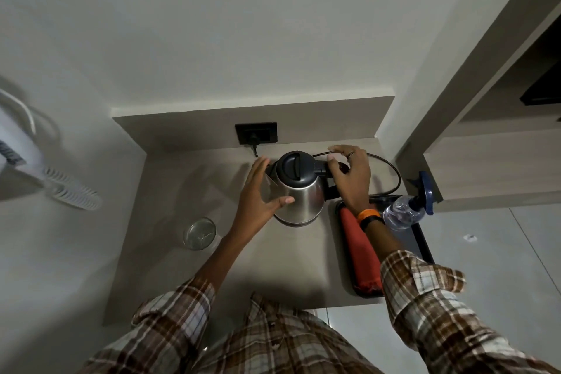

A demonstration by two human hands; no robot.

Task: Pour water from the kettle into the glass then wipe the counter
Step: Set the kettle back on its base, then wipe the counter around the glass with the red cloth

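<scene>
A: Big picture?
B: The counter point(230, 276), with the steel kettle point(299, 191) standing between both hands.
A: Left hand point(261, 191)?
B: Fingers spread flat against the kettle's side, thumb on the steel.
A: Right hand point(349, 174)?
B: Fingers curled around the black handle.
A: The glass point(199, 234)?
B: Upright, near the left wrist, apart from the fingers.

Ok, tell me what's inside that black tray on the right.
The black tray holds a rolled orange cloth along its left side and a clear spray bottle at the back. The right forearm covers part of the tray, so anything beneath it is hidden.
</scene>
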